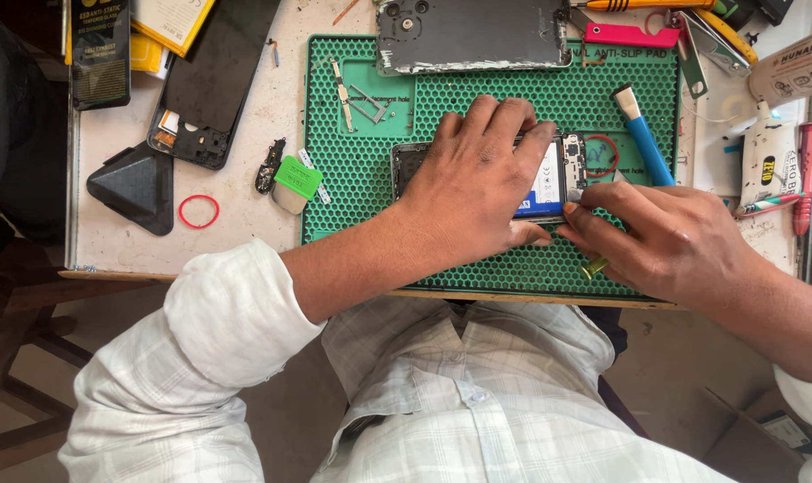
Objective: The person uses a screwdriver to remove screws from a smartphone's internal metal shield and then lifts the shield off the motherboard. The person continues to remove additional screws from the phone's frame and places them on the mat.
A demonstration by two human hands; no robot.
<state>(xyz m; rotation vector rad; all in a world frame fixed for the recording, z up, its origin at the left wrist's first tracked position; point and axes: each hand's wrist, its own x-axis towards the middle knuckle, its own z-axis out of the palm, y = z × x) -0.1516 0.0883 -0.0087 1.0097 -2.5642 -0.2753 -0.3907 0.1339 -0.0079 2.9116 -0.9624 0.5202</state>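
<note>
— Where is the opened phone (562,174)?

— On the green mat (352,179), mid-desk. The left hand (477,183) lies flat across it, fingers spread and pressing, so most of it is hidden; only the blue-and-white battery label and a circuit strip show at 3 o'clock of that hand.

— And the right hand (670,237)?

— Pinched shut on a thin tool at the phone's lower right corner; the tip is hard to make out. A brass end (594,267) pokes out below.

— Packages?

— A black-and-yellow flat packet (100,49) at 10 o'clock, cut off by the frame. A white glue tube (766,161) at 3 o'clock. A red rubber band (198,211) lies at 9 o'clock on the desk (245,116).
</note>
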